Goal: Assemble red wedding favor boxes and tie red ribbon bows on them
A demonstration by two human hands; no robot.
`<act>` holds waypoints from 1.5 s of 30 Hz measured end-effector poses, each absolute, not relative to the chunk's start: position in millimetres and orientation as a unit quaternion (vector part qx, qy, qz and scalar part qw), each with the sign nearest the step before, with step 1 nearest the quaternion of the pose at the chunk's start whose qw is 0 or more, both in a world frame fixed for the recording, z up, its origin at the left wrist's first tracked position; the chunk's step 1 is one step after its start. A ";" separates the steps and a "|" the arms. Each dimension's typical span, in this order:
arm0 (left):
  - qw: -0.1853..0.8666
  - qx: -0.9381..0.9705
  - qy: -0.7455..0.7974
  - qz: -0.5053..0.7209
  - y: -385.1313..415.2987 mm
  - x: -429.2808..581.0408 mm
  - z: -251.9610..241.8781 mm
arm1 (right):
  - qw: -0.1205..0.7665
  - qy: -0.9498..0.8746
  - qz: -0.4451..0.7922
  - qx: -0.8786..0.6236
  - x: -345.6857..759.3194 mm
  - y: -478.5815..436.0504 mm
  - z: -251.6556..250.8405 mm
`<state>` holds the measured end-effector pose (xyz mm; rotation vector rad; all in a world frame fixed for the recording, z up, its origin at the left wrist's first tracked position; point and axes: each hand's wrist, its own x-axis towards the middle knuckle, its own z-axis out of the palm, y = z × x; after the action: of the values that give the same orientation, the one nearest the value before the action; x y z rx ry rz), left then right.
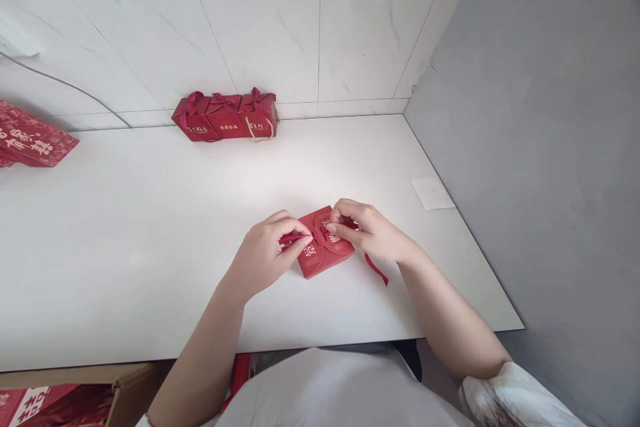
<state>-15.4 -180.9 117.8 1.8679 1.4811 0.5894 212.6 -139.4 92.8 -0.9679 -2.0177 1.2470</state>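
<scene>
A red box (327, 259) with gold characters and rounded overlapping flaps lies flat on the white table (150, 247). My left hand (270, 250) is at the box's left side, its thumb and fingers pinched on a red ribbon (293, 239). Over the right part of the box, my right hand (363, 230) pinches the ribbon near the slots in the flaps. A loose ribbon end (377, 271) hangs out below my right hand and rests on the table.
Three red boxes with bows (225, 121) stand in a row against the tiled wall. A patterned red box (37, 137) is at the far left. Below the table's front left edge is a cardboard carton (131, 390) holding red packaging. A white square (433, 193) lies at the right edge.
</scene>
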 end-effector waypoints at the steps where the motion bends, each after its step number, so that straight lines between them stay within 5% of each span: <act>1: 0.349 0.711 0.565 0.229 -180.4 -15.5 118.0 | 0.285 -0.754 0.468 -0.361 213.1 -139.2 93.3; 11: 0.445 0.619 0.608 0.223 -177.7 -11.1 123.5 | 0.292 -0.714 0.503 -0.389 210.5 -141.7 95.0; 26: 0.423 0.635 0.635 0.123 -187.5 -28.6 134.9 | 0.249 -0.706 0.504 -0.432 215.5 -139.4 91.5; 38: 0.519 0.581 0.602 0.175 -184.2 -35.3 126.9 | 0.303 -0.681 0.534 -0.398 213.7 -139.4 92.4; 45: 0.487 0.587 0.619 0.191 -185.7 -23.4 130.5 | 0.297 -0.738 0.469 -0.384 206.1 -142.5 91.2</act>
<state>-23.4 -185.7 130.5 1.4273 1.5049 0.4636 206.1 -142.5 91.2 -1.0194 -1.9619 1.2457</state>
